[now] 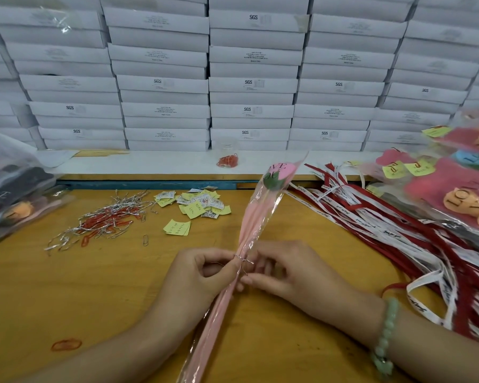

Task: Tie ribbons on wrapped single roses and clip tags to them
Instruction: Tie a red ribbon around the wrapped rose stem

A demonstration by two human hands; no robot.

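Your left hand (202, 275) is gripping the wrapped rose (256, 217) mid-stem. Your right hand (285, 272) looks like it's pinching the twist tie (243, 261) there, bit blurry though. The bud points to 1 o'clock, ribbons (371, 217) are at 3, tags (197, 205) at 11.

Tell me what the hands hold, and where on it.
The left hand and right hand both pinch the cellophane-wrapped pink single rose at mid-stem, their grip at the silver wire twist tie wound there.
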